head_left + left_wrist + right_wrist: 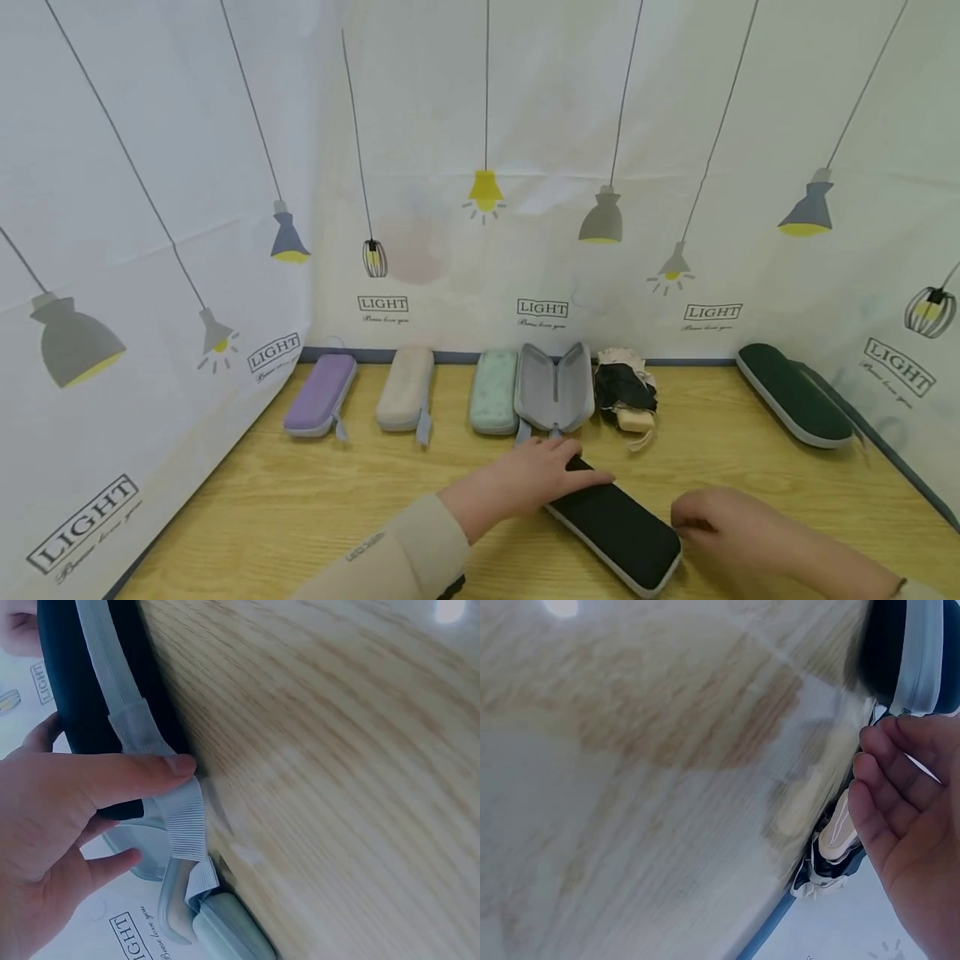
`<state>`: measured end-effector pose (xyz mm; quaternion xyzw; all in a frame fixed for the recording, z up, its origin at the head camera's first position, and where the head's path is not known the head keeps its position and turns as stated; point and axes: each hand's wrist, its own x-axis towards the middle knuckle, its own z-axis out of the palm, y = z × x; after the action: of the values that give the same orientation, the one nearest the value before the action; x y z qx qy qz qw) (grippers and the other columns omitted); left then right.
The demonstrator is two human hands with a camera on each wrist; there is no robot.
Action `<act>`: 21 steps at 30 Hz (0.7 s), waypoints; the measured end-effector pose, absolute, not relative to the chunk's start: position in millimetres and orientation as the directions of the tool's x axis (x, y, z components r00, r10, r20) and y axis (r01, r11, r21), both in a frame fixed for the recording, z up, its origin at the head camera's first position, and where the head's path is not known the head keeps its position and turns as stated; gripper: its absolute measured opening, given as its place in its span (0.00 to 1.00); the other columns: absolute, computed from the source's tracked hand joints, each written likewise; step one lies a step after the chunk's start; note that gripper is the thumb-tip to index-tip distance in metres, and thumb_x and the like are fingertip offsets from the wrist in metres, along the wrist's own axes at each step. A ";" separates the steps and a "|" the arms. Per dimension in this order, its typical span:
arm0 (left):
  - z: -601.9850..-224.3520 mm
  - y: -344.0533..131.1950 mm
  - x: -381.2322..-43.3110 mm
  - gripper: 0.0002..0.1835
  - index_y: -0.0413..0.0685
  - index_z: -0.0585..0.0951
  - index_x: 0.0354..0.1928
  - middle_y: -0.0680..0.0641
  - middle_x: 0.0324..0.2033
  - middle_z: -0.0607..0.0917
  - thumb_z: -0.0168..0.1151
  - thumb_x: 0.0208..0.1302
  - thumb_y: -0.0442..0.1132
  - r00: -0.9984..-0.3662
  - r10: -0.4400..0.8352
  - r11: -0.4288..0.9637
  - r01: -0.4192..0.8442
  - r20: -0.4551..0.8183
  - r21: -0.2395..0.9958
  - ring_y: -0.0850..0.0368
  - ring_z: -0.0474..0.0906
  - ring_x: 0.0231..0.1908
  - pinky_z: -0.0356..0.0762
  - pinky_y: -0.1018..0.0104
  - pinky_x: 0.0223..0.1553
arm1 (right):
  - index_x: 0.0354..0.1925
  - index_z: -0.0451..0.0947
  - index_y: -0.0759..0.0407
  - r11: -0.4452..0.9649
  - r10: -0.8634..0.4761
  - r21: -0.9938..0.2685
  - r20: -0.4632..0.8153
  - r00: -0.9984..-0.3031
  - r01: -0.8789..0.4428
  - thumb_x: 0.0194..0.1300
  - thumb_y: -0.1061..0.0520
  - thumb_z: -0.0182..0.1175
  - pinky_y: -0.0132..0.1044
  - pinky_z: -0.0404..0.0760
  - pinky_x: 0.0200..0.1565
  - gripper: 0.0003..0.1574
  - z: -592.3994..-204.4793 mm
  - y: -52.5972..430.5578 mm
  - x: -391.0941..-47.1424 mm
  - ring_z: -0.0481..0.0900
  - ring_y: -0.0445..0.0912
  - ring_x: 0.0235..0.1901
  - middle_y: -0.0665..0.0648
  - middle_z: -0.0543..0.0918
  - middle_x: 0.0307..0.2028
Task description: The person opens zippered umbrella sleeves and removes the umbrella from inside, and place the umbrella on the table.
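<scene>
A long black zip case (618, 521) with a pale grey zipper band lies slantwise on the table, its lid closed. My left hand (536, 479) grips its far end. In the left wrist view the thumb presses near the grey fabric tab (139, 727), with other fingers on the far side of the case. At the case's near right end is my right hand (731, 529), fingers curled. The right wrist view has its thumb and forefinger pinched together right at the end of the zipper band (919, 671); the zipper pull between them is mostly hidden.
Along the back stand a purple case (321, 392), a beige case (405, 387), a mint case (493, 392) and an open grey case (555, 392). Beside it is a crumpled black and beige bundle (626, 387). A dark green case (795, 396) lies at the right by the curtain.
</scene>
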<state>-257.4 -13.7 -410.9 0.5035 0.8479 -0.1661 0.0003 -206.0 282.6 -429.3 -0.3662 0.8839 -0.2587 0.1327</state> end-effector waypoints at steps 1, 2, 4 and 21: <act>-410.5 -15.3 -257.0 0.51 0.78 0.46 0.76 0.49 0.66 0.63 0.67 0.63 0.36 -0.497 0.849 0.445 0.855 -0.179 -0.268 0.56 0.66 0.61 0.72 0.62 0.53 | 0.32 0.78 0.44 0.605 -0.710 -0.549 -0.046 -0.703 -0.576 0.68 0.62 0.59 0.31 0.70 0.28 0.12 -429.3 282.0 -206.8 0.68 0.31 0.26 0.34 0.73 0.27; -409.9 -16.6 -256.5 0.51 0.78 0.45 0.76 0.49 0.67 0.63 0.67 0.62 0.36 -0.503 0.843 0.452 0.855 -0.191 -0.254 0.55 0.66 0.61 0.72 0.62 0.54 | 0.32 0.78 0.43 0.611 -0.707 -0.536 -0.039 -0.706 -0.583 0.68 0.62 0.59 0.31 0.71 0.28 0.12 -429.6 281.4 -207.4 0.68 0.31 0.26 0.34 0.73 0.27; -409.2 -19.2 -255.8 0.52 0.78 0.45 0.76 0.49 0.66 0.64 0.68 0.62 0.37 -0.509 0.835 0.460 0.854 -0.211 -0.241 0.55 0.66 0.61 0.72 0.62 0.55 | 0.32 0.78 0.43 0.625 -0.696 -0.527 -0.043 -0.716 -0.576 0.68 0.61 0.59 0.31 0.71 0.28 0.12 -429.8 279.8 -209.1 0.69 0.31 0.26 0.34 0.73 0.27; -410.3 -34.4 -264.3 0.57 0.78 0.50 0.74 0.49 0.59 0.70 0.78 0.49 0.48 -0.495 0.832 0.518 0.855 -0.250 0.031 0.57 0.72 0.54 0.73 0.64 0.52 | 0.34 0.79 0.45 0.705 -0.648 -0.421 -0.055 -0.759 -0.571 0.66 0.63 0.61 0.35 0.73 0.29 0.11 -432.8 272.3 -222.2 0.70 0.32 0.27 0.35 0.75 0.28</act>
<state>-264.3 -34.4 -410.3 0.4886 0.8632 -0.0486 0.1173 -222.2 272.3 -432.8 -0.3322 0.9178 -0.1933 0.0998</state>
